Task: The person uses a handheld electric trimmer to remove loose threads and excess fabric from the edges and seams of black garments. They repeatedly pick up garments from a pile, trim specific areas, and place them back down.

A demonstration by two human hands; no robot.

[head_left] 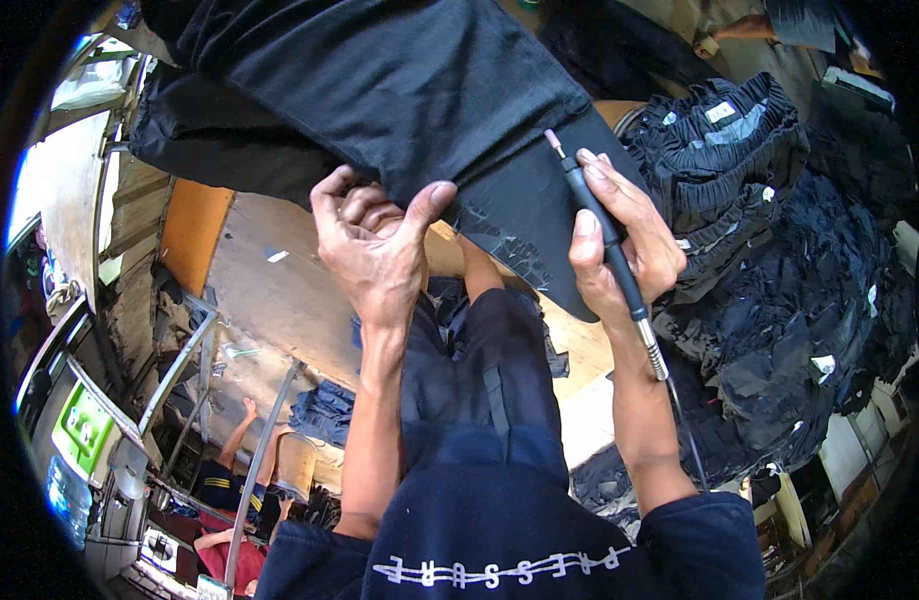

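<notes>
The black cloth [400, 90] is spread across the upper middle of the view, above the brown floor [270, 250]; what supports it cannot be determined. Its lower right part narrows to a rounded end and bears a patch of fine, cracked-looking marks [510, 245] along the lower edge. The left hand [375, 235] is at the cloth's lower edge, fingers curled and thumb extended toward the marks; whether it grips the fabric cannot be told. The right hand [630, 235] grasps a pen-shaped grinder [598, 205], its black handle held between thumb and fingers. The grinder's pink tip [552, 138] points up and to the left, over the cloth; contact with the surface cannot be confirmed. A thin cable [688, 435] runs from the metal spring at its rear, past the right forearm. To the right, a stack of dark garments [720, 150] with gathered waists and white labels adjoins a large heap of dark clothing [760, 330]. Near the left edge of the floor stands an orange panel [195, 235]. A co-worker's arm [745, 28] shows at upper right; at lower left, a person in red [245, 560] is partly visible behind a metal rail [260, 460].
</notes>
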